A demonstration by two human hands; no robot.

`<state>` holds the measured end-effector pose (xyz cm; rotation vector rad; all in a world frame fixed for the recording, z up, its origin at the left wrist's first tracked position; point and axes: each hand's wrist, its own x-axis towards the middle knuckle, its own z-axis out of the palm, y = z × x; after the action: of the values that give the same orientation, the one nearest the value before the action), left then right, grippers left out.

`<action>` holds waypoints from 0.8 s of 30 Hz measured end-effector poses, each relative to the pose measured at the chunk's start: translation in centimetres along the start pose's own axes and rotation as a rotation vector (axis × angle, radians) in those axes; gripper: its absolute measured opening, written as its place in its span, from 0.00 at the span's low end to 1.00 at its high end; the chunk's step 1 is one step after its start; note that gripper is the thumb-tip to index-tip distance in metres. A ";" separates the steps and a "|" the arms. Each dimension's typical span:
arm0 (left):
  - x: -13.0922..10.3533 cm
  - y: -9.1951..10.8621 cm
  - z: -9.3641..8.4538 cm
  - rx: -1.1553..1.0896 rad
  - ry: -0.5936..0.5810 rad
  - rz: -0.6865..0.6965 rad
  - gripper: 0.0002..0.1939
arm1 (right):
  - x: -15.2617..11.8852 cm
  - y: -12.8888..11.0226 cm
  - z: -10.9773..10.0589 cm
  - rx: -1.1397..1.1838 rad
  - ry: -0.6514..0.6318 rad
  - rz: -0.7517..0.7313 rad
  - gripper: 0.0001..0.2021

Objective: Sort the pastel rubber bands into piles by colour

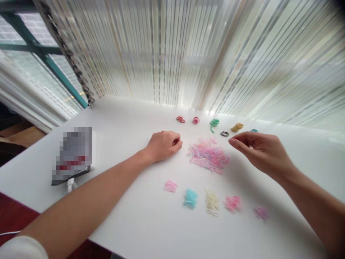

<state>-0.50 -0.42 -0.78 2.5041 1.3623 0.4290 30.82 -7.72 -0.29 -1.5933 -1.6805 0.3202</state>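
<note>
A loose pile of small, thin pastel bands (208,155), mostly pink with lilac and pale blue, lies on the white table between my hands. My left hand (165,145) rests just left of it with curled fingers; whatever they may hold is hidden. Above the pile's right edge, my right hand (260,151) has thumb and forefinger pinched, and I cannot make out anything between them. Nearer to me are smaller sorted heaps: light pink (170,186), blue (191,199), cream (211,201), deeper pink (233,203) and lilac (261,212).
Small coiled items line the table's back: red (180,119), pink-red (196,120), green (214,123), mustard (237,127) and teal (253,130). A dark multicoloured ring (224,133) lies before them. At left, a blurred-out device (75,154) has a white cable. Striped curtains (167,54) hang behind.
</note>
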 end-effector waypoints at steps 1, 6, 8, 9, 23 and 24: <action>0.0 0.0 -0.1 -0.003 0.002 0.000 0.15 | 0.0 -0.1 -0.1 0.005 -0.019 -0.007 0.14; 0.2 -0.1 -0.4 0.016 0.002 -0.007 0.16 | -0.1 -1.6 -0.5 0.058 -0.128 -0.050 0.10; 0.3 -0.2 -0.5 0.037 -0.002 -0.012 0.16 | -0.2 -2.1 -0.4 0.089 -0.159 -0.068 0.08; 0.4 -0.2 -0.6 0.045 -0.009 -0.017 0.16 | -0.2 -2.3 -0.4 0.103 -0.174 -0.078 0.08; 0.6 -0.2 -0.6 0.109 -0.016 -0.027 0.16 | -0.5 -2.0 -0.1 -0.003 -0.282 -0.137 0.06; 0.6 -0.2 -0.6 0.113 -0.016 -0.026 0.16 | -0.5 -2.0 -0.1 -0.005 -0.284 -0.133 0.06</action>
<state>-0.62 0.25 -0.23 2.5697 1.4499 0.3351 29.34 -8.57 0.88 -1.4842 -1.9930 0.4928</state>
